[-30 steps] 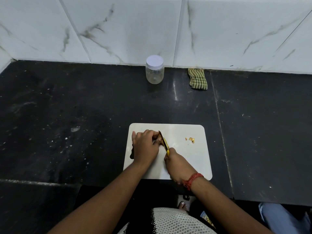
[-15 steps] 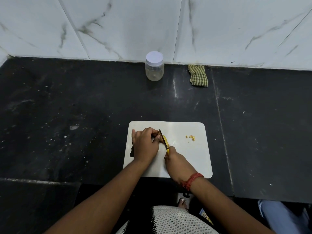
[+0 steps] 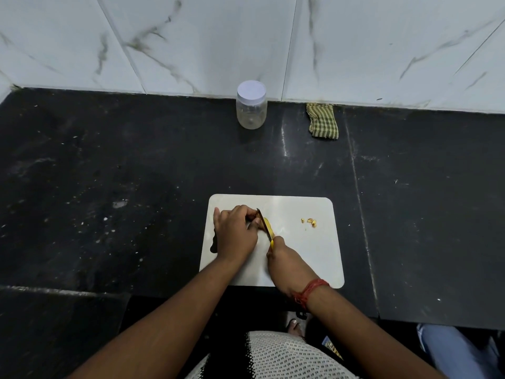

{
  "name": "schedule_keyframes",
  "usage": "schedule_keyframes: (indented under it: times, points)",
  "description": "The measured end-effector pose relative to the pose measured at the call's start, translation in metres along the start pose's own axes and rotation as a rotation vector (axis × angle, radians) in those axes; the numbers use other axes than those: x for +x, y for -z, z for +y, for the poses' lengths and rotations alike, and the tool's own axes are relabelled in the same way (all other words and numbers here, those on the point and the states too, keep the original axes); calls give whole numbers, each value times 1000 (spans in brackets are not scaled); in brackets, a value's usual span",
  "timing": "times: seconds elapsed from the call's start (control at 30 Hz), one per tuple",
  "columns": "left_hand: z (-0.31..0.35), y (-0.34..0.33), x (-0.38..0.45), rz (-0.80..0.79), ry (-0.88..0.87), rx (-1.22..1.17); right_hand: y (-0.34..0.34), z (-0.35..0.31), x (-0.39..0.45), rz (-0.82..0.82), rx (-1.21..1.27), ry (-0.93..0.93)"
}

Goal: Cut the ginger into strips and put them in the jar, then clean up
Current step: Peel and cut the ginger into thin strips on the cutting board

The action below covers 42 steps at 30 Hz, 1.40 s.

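A white cutting board [image 3: 300, 258] lies on the black counter in front of me. My left hand [image 3: 235, 232] presses down on a piece of ginger [image 3: 268, 225], most of it hidden under my fingers. My right hand [image 3: 287, 262] grips a knife [image 3: 264, 224] with a yellow handle, its blade set against the ginger beside my left fingertips. A few small ginger bits [image 3: 310, 221] lie on the right part of the board. A clear jar [image 3: 251, 105] with a white lid on stands at the back by the wall.
A green checked cloth [image 3: 322, 121] lies folded at the wall, right of the jar. The black counter [image 3: 109, 187] stretches wide to both sides, with a seam running down on the right. White marble tiles form the back wall.
The view has shifted slightly, so the jar and cloth sit higher in frame. Both hands stay in the same grip with the knife on the ginger.
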<state>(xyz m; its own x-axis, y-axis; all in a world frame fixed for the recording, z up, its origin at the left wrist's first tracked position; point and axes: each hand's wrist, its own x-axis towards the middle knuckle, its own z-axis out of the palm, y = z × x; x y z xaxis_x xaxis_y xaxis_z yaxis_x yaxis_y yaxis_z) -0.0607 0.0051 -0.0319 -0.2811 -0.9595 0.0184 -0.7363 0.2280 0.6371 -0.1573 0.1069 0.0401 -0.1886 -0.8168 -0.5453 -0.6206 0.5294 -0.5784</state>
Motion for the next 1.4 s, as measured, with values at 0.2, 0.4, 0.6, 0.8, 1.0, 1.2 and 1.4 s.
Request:
schedule_keyframes:
  times: [0.2,0.4,0.6,0.8,1.0,1.2,1.4]
  points:
    - [-3,-2,1,-6,-4,-7,-2,-4,6,-26,-11,-36]
    - [-3,-2,1,3,-12,-3,-5,-6,12,-4,-47,-82]
    - [1,1,0,-3,2,-11,-4,-11,25,-7,-49,-115]
    - [5,4,2,-31,52,-32,-9,0,18,10,-105,-70]
    - [4,6,3,-56,44,-25,-6,1,15,-10,-101,-62]
    - [8,10,3,-67,63,-31,-3,3,10,-39,-88,-66]
    - [8,11,2,-77,56,-23,-5,15,-1,-47,-112,-23]
